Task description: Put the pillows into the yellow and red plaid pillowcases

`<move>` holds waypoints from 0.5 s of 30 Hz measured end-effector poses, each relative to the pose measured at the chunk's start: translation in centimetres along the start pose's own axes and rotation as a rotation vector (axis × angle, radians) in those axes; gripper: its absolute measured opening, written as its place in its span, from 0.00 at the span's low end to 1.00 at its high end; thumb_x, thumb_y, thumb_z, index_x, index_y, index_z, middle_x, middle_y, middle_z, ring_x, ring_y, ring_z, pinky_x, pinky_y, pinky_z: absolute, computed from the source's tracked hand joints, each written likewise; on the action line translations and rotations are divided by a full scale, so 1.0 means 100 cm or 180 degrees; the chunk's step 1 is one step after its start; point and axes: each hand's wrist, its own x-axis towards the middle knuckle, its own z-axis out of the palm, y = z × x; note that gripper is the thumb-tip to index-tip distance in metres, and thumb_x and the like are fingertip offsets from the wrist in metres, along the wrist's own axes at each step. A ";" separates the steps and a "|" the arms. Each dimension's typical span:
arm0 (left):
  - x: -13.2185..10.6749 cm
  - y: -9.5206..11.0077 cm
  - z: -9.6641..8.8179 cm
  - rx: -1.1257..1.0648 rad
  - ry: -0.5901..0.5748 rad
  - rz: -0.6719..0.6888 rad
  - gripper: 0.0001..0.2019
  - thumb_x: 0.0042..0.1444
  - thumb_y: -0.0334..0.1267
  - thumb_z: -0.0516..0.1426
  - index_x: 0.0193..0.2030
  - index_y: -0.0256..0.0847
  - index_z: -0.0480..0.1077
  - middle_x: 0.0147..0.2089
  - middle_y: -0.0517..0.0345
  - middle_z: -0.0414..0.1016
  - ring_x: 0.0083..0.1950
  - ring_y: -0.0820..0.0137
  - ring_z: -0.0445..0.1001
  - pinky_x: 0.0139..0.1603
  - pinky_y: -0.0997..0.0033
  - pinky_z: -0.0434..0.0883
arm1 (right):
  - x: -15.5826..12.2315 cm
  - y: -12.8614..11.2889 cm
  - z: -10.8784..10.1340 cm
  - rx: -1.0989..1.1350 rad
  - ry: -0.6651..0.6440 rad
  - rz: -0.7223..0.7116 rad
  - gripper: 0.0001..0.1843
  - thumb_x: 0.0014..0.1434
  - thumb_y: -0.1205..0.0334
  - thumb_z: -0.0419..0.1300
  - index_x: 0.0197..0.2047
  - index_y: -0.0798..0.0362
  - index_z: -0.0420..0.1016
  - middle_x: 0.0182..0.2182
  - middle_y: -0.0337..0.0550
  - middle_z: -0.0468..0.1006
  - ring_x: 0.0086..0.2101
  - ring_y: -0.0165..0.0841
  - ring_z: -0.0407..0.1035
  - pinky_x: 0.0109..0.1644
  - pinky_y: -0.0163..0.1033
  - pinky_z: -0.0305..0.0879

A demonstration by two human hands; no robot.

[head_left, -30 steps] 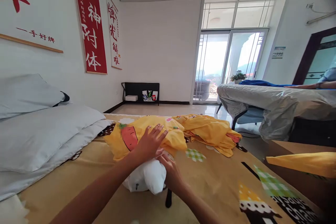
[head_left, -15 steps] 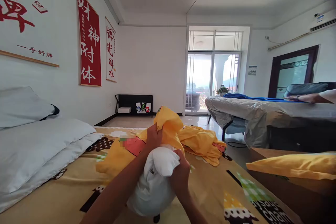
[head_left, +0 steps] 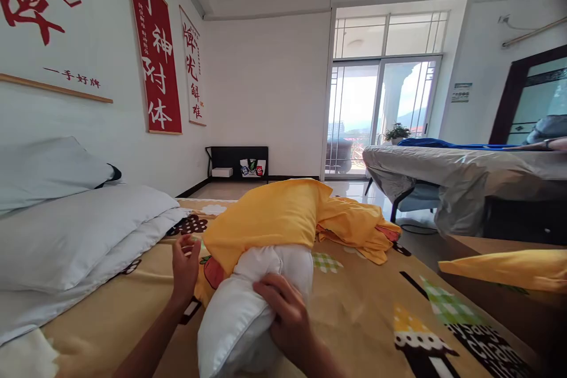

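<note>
A white pillow (head_left: 234, 307) lies on the bed in front of me, its far end inside a yellow pillowcase (head_left: 270, 212). The near end of the pillow sticks out of the case's opening. My right hand (head_left: 287, 313) presses on top of the bare part, its fingers curled into the white fabric. Left of the case, my left hand (head_left: 185, 263) is raised with bent fingers apart and nothing in them. A red fruit print (head_left: 213, 271) shows on the case near that hand. More crumpled yellow fabric (head_left: 358, 224) lies just beyond, to the right.
Several white pillows (head_left: 88, 236) are stacked at the left of the patterned bedsheet (head_left: 354, 319). At the right, a yellow pillow-like piece (head_left: 505, 269) rests on a cardboard box (head_left: 478, 307). A plastic-covered table (head_left: 443, 174) stands behind it, with part of another person's arm at its edge.
The pillowcase now lies spread over the pillow's far end instead of bunched up in my hands. My left hand has let go and moved left. The view has shifted slightly.
</note>
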 end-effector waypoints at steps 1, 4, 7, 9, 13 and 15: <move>-0.002 0.006 -0.006 0.0141 0.0121 0.0520 0.20 0.51 0.51 0.57 0.44 0.40 0.64 0.39 0.55 0.68 0.37 0.68 0.69 0.37 0.69 0.70 | 0.002 0.001 0.000 0.0082 -0.0024 -0.0003 0.20 0.56 0.75 0.49 0.49 0.52 0.72 0.37 0.46 0.76 0.37 0.32 0.72 0.39 0.36 0.71; -0.016 0.029 -0.008 0.0692 -0.1081 0.1849 0.10 0.57 0.41 0.54 0.44 0.42 0.64 0.40 0.56 0.70 0.40 0.68 0.69 0.42 0.68 0.69 | 0.007 -0.002 0.004 0.0187 -0.0012 -0.0054 0.22 0.57 0.76 0.49 0.50 0.51 0.72 0.38 0.45 0.76 0.38 0.31 0.72 0.41 0.35 0.72; -0.031 0.040 0.016 0.1393 -0.2230 0.2248 0.09 0.57 0.36 0.53 0.45 0.41 0.65 0.43 0.52 0.72 0.45 0.64 0.71 0.47 0.65 0.69 | 0.008 -0.005 0.007 0.0195 0.0004 -0.0023 0.21 0.57 0.77 0.49 0.49 0.52 0.73 0.40 0.46 0.76 0.41 0.31 0.72 0.45 0.35 0.72; -0.035 0.040 0.036 0.1916 -0.2160 0.2132 0.10 0.58 0.34 0.52 0.46 0.39 0.66 0.46 0.49 0.73 0.49 0.62 0.71 0.50 0.62 0.68 | 0.007 -0.008 0.006 0.0129 -0.0094 0.0004 0.20 0.57 0.76 0.50 0.49 0.53 0.73 0.43 0.48 0.76 0.45 0.33 0.72 0.50 0.38 0.72; -0.030 0.044 0.061 0.2858 -0.1907 0.1742 0.09 0.61 0.34 0.51 0.47 0.38 0.68 0.47 0.44 0.73 0.52 0.55 0.69 0.52 0.56 0.65 | -0.001 -0.016 -0.005 -0.0260 -0.0328 0.0002 0.22 0.58 0.72 0.51 0.57 0.57 0.68 0.52 0.56 0.73 0.53 0.38 0.69 0.55 0.44 0.70; -0.026 0.047 0.065 0.2967 -0.1978 0.1469 0.10 0.62 0.33 0.50 0.48 0.38 0.69 0.48 0.43 0.74 0.52 0.54 0.70 0.52 0.55 0.64 | -0.007 -0.023 -0.012 -0.0664 -0.0112 -0.0191 0.24 0.58 0.73 0.53 0.58 0.59 0.68 0.55 0.57 0.72 0.56 0.41 0.66 0.54 0.44 0.71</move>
